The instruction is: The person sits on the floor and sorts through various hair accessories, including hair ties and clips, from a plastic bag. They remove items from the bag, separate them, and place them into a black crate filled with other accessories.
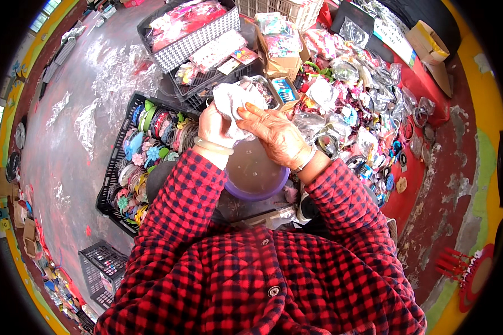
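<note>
Amid clutter on a grey floor [61, 162], at eleven o'clock from a purple basin [257, 196], holds a white cloth [228, 100] lengthwise roughly eleven-to-five in both hands together, grasped by the left hand [213, 125] at seven, touched by the right hand [278, 134] at four.

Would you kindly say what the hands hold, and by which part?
A crumpled white cloth: the left hand holds its left side; the right hand touches its right.

Single head-worn fisheye view, looking steeply down from above red-and-black checked quilted jacket [246, 268], very near; round purple plastic basin [256, 196] close, near centre; worn grey floor [67, 151] farther off, leftward.
</note>
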Demonstrator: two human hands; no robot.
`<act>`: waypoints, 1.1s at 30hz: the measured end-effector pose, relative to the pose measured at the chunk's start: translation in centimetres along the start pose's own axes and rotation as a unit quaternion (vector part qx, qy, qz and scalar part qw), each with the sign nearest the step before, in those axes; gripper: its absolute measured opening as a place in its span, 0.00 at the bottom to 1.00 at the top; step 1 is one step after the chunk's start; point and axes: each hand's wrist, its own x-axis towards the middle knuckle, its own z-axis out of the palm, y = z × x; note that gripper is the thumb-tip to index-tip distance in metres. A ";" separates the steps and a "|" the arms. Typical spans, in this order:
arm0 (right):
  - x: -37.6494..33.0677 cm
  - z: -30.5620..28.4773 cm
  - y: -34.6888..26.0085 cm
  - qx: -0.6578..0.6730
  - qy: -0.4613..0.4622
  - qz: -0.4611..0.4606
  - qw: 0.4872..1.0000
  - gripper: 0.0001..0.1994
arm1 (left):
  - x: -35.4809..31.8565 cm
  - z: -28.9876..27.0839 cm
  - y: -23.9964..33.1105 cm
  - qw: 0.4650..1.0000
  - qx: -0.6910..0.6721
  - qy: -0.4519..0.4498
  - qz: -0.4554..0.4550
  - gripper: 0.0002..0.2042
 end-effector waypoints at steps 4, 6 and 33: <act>-0.3 -0.7 1.6 0.076 0.023 -0.007 0.997 0.19 | -0.2 1.5 0.2 0.986 0.017 0.110 0.121 0.14; -1.7 0.1 3.8 0.155 0.067 0.062 0.984 0.15 | -0.3 3.1 0.4 0.982 0.045 0.113 0.144 0.13; -1.3 1.6 4.2 0.385 0.156 0.307 0.856 0.12 | 0.3 2.0 0.2 0.970 0.043 0.165 0.172 0.22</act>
